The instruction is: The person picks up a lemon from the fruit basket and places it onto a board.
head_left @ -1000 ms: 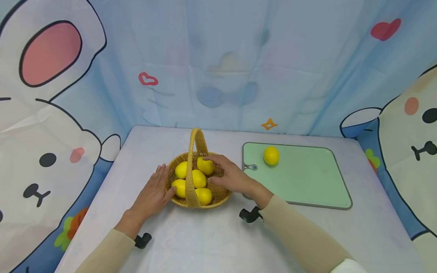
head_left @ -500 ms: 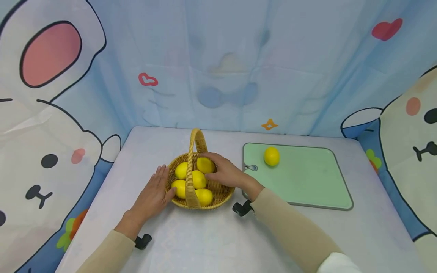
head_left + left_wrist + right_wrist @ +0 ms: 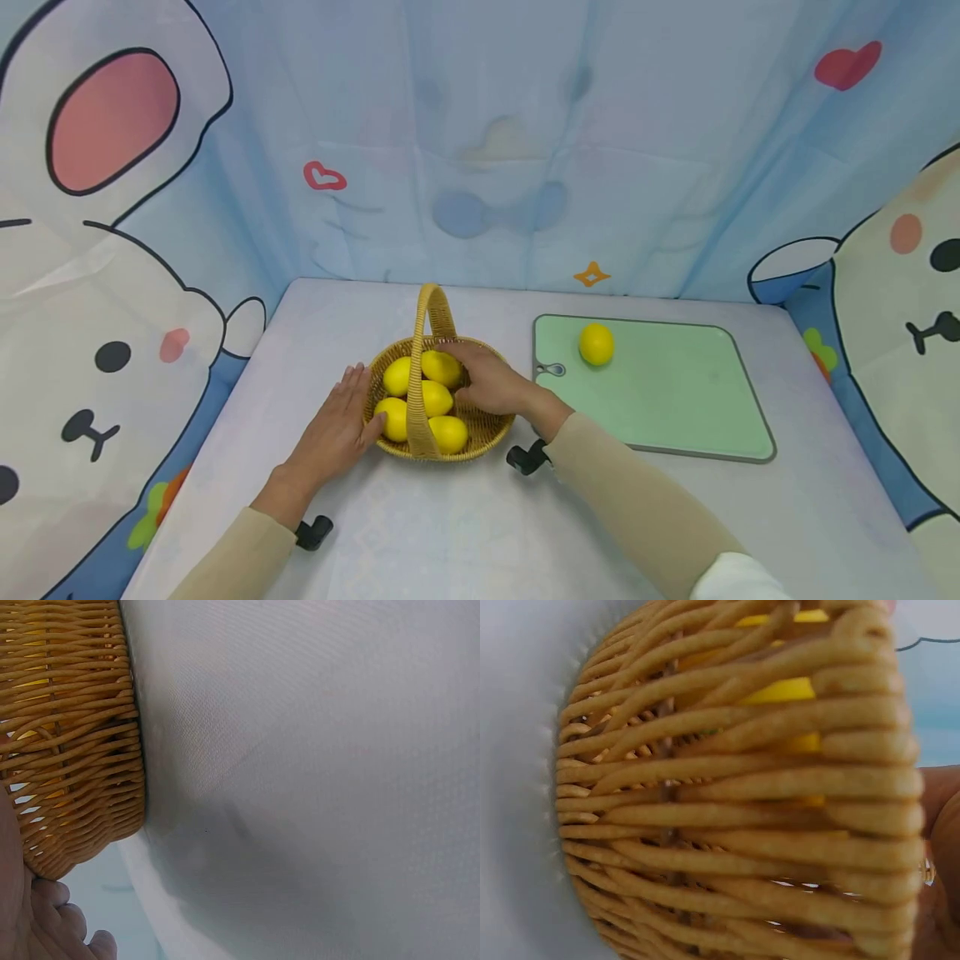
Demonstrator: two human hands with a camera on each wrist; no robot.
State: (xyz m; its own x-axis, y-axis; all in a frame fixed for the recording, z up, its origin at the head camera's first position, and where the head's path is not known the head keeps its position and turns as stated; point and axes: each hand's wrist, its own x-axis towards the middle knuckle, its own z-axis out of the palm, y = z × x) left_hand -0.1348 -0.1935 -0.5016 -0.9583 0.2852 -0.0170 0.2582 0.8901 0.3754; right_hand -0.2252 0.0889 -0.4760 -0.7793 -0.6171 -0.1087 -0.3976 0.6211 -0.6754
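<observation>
Right hand (image 3: 491, 383) was in among the lemons (image 3: 448, 434)

And there stood the basket (image 3: 489, 427), right between the hands, its handle (image 3: 417, 396) rising between them! The left hand (image 3: 330, 433) lay along the outside of the woven wall, fingers straight and gripping nothing, its thumb reaching over the rim beside the nearest lemon. Across from it, the right hand was inside the basket, fingers bent around the far side of one lemon (image 3: 441, 367), thumb on the near side (a firm grip or merely a touch? I could not tell). Four more lemons sat to the left of the right hand and nearer the body, packed close together. Beyond the right hand, off to its right, a green board (image 3: 667, 392) lay on the table (image 3: 420, 533), a round yellow fruit (image 3: 596, 344) resting near its far left corner.
</observation>
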